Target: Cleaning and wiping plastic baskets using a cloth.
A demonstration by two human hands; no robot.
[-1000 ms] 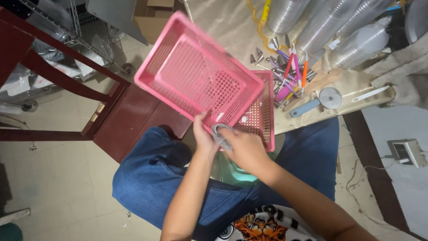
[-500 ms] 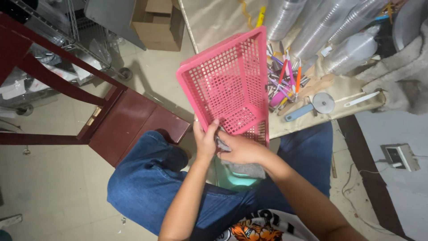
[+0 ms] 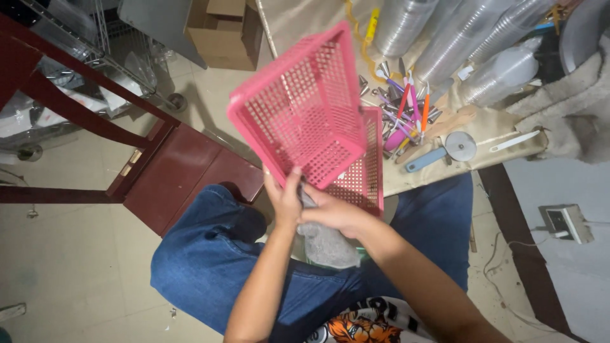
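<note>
- Basket (image 3: 305, 117): pink plastic, perforated, held tilted on edge above lap, open side facing left and away from the person. Lower corner sits at the hands.
- Left hand (image 3: 284, 202): fingers curled onto basket's lower edge, thumb up against the mesh.
- Right hand (image 3: 333, 213): fingers closed on a grey cloth (image 3: 327, 244), pressed at the same lower corner; cloth hangs down toward the jeans (image 3: 210, 260).
- Step in hand, by judgement: wiping the basket's lower rim w/ cloth while left hand steadies it.
- Next move likely calls for firm left-hand grip and a turn of the basket to bring an unwiped side to the cloth.
- Beyond basket: table (image 3: 495, 124) w/ coloured tools (image 3: 410, 105), pizza cutter (image 3: 445, 150), stacked clear cups (image 3: 445, 38).
- Left: red wooden chair (image 3: 159, 184); cardboard box (image 3: 222, 32) on floor.
</note>
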